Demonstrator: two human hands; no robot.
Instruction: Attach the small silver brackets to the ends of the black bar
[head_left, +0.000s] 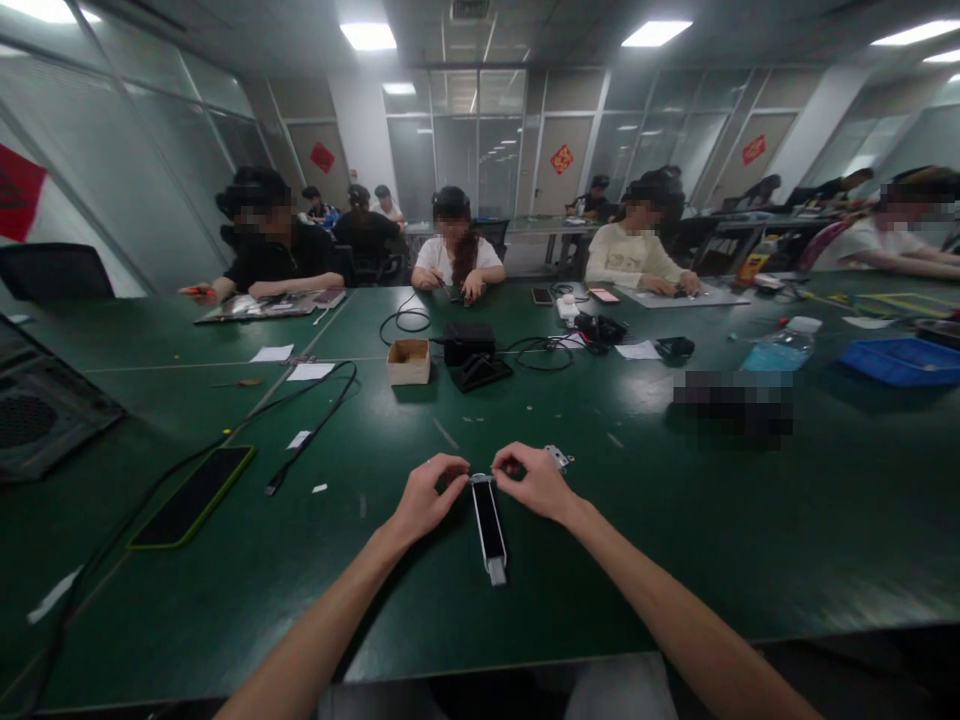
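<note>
A long, narrow black device with pale edges [489, 520] lies on the green table in front of me, its grey end tab [497, 571] pointing toward my body. Across its far end runs a small metal piece [481, 479], too small to name. My left hand [435, 492] pinches the left side of that piece between thumb and fingers. On the opposite side my right hand [534, 480] is closed in a similar pinch. Just beyond the right hand lies a small silvery metal plate [556, 457], partly hidden by it.
A phone with a green edge [196, 497] and a black cable [315, 425] lie to the left. Ahead stand a small cardboard box [409, 362] and a black stand [480, 372]. At right are a bottle of blue liquid [781, 348] and a blue tray [900, 362]. Several people work opposite.
</note>
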